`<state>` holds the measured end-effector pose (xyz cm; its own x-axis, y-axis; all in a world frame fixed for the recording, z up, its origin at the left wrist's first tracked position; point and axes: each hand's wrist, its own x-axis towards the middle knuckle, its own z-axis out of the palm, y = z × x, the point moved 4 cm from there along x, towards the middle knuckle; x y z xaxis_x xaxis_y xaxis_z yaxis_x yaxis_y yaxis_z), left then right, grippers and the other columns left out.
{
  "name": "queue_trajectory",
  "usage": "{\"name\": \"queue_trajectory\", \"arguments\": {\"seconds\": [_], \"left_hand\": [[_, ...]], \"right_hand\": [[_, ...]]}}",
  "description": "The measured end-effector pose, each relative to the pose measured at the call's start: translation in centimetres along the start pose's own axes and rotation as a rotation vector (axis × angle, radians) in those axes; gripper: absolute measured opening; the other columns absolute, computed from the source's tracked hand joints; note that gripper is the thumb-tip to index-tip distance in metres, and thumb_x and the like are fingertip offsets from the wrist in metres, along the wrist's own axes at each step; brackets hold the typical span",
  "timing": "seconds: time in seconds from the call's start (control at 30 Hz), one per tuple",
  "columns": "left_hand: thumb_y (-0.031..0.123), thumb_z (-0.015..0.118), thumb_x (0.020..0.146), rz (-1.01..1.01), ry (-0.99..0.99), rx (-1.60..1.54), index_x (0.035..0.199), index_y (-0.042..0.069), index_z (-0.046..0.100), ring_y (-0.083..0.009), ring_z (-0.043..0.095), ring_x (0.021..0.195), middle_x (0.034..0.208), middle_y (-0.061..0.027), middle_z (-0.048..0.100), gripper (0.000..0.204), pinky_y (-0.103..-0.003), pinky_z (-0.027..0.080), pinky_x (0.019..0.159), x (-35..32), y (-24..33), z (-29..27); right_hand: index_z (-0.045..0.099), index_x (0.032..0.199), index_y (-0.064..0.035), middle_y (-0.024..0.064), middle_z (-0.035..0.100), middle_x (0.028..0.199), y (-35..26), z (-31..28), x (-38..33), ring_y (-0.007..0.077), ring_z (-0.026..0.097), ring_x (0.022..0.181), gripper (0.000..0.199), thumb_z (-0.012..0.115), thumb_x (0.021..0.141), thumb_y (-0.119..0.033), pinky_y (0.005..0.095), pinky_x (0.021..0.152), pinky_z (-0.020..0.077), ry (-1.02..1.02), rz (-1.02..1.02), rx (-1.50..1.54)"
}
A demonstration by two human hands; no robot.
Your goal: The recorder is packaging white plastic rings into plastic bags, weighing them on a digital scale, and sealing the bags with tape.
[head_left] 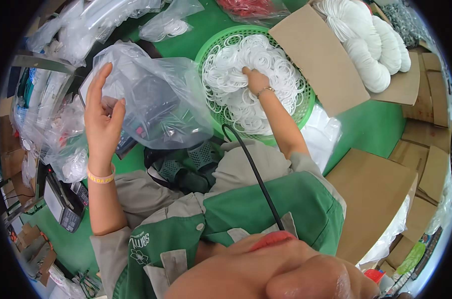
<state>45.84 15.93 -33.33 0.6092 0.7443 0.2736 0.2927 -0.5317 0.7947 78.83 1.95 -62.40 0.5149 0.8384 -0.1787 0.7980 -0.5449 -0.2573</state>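
Note:
A green plastic basket (204, 55) holds a heap of thin white rings (231, 70). My right hand (257, 80) reaches into it from the near side, fingers curled on some of the rings. To the left of the basket lies a large clear plastic bag (156, 74), its mouth loose and crumpled. Through its film a dark, boxy shape shows that I cannot make out. My left hand (103, 107) is raised at the bag's left edge, thumb and fingers apart, holding nothing I can see.
An open cardboard box (320, 55) with bundled white cord (370, 50) stands at the far right. Nearer on the right is another cardboard box (370, 199). Clear plastic bags (61, 124) pile up at the left, above a digital scale (64, 199). Slippers (186, 172) lie near my legs.

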Motion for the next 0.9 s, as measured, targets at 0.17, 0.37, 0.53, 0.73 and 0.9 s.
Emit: {"name": "queue_trajectory", "arguments": {"seconds": [0.17, 0.37, 0.53, 0.73, 0.9], "left_hand": [[-0.009, 0.044, 0.07, -0.098, -0.066, -0.188, 0.126, 0.004, 0.041, -0.0002, 0.037, 0.054, 0.128, -0.0047, 0.044, 0.058, -0.015, 0.033, 0.05, 1.5, 2.2, -0.6], [-0.001, 0.042, 0.069, 0.013, -0.166, -0.039, 0.128, 0.0, 0.038, 0.0001, 0.037, 0.057, 0.128, -0.0078, 0.044, 0.059, -0.014, 0.032, 0.05, 6.2, 7.5, -2.5], [-0.003, 0.047, 0.072, -0.168, -0.339, 0.022, 0.127, -0.001, 0.037, -0.0082, 0.044, 0.048, 0.066, -0.0024, 0.054, 0.057, -0.021, 0.037, 0.044, 7.8, 8.2, 2.1], [0.002, 0.048, 0.071, -0.24, -0.677, -0.202, 0.133, -0.003, 0.027, -0.0104, 0.043, 0.045, 0.056, -0.0028, 0.049, 0.066, -0.023, 0.034, 0.042, 10.3, 2.2, 12.5], [0.002, 0.046, 0.071, -0.312, -0.706, -0.385, 0.136, -0.001, 0.02, -0.0102, 0.044, 0.049, 0.062, -0.0043, 0.051, 0.07, -0.023, 0.036, 0.044, 10.4, 3.6, 14.8]], "right_hand": [[0.051, 0.101, -0.014, 0.0161, 0.061, 0.091, 1.9, -3.8, -2.3, 0.0318, 0.059, 0.089, 0.031, 0.057, 0.072, -0.007, 0.0393, 0.071, 0.0459, 0.237, 0.034, 0.403], [0.05, 0.098, -0.004, 0.0064, 0.055, 0.082, 4.5, -8.4, -4.5, 0.0159, 0.051, 0.076, 0.032, 0.054, 0.067, 0.002, 0.0273, 0.07, 0.0423, 0.478, -0.009, 0.932], [0.052, 0.107, 0.0006, 0.0073, 0.059, 0.098, 6.4, -8.6, -4.6, 0.0179, 0.055, 0.088, 0.041, 0.055, 0.066, 0.004, 0.0287, 0.078, 0.0439, 0.337, 0.17, 1.476], [0.062, 0.091, -0.0001, 0.0078, 0.061, 0.091, 0.9, -19.9, -9.0, 0.0172, 0.055, 0.087, 0.023, 0.058, 0.069, -0.001, 0.0283, 0.078, 0.0442, 0.61, 0.108, 1.642], [0.062, 0.091, -0.0004, 0.0073, 0.061, 0.091, -2.8, -22.5, -9.2, 0.017, 0.056, 0.087, 0.022, 0.058, 0.07, -0.002, 0.0278, 0.08, 0.0434, 0.598, -0.073, 1.526]]}}
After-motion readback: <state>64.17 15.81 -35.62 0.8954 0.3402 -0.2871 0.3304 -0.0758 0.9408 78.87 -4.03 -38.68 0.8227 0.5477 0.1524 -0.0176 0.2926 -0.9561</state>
